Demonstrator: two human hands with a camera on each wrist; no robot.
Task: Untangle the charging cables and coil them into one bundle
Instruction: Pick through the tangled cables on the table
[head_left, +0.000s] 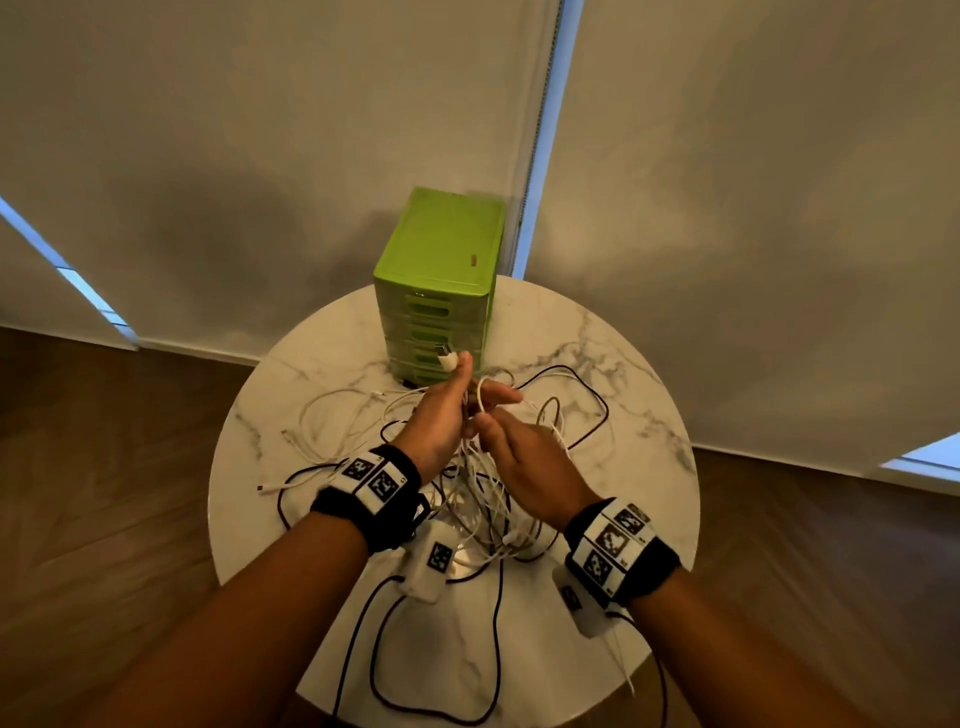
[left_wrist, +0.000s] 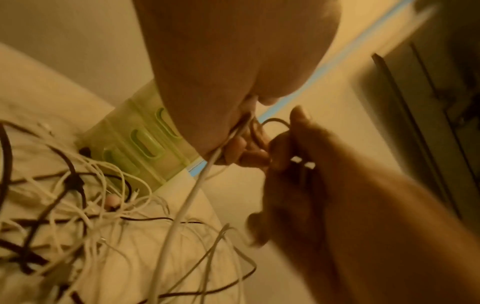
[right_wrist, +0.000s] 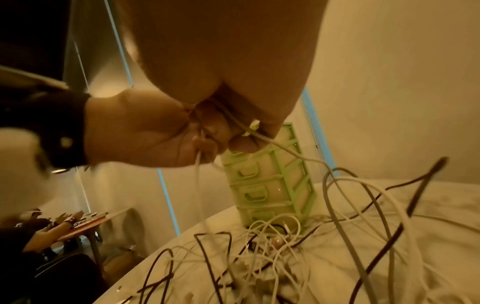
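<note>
left hand (head_left: 439, 415): raised above the table, fingers curled round several white cable strands; a white plug (head_left: 448, 360) sticks up out of the top of the fist, past the thumb.
right hand (head_left: 524, 457): just beside the left, knuckles touching it; thumb and forefinger pinch a white strand (head_left: 483, 400) that loops up over the left hand's fingers.
grip detail: in the right wrist view the strands run through the left fist (right_wrist: 155, 131) and drop from under its fingers; one white cable (right_wrist: 285, 150) leaves the right fingertips and curves down to the pile.
cable tangle (head_left: 483, 499): white and black cables mixed, below both hands and spread to either side of them on the table; part lifted, hanging from the fingers, the rest lying loose.
black cables (head_left: 384, 639): long loops on the near part of the table, under the forearms, well apart from the fingers.
table (head_left: 623, 364): round, white marble top.
green drawer unit (head_left: 441, 275): upright, beyond the fingertips, at the table's far edge; cables reach its base.
wrist bands (head_left: 371, 480): black, with printed marker tags, on both wrists.
</note>
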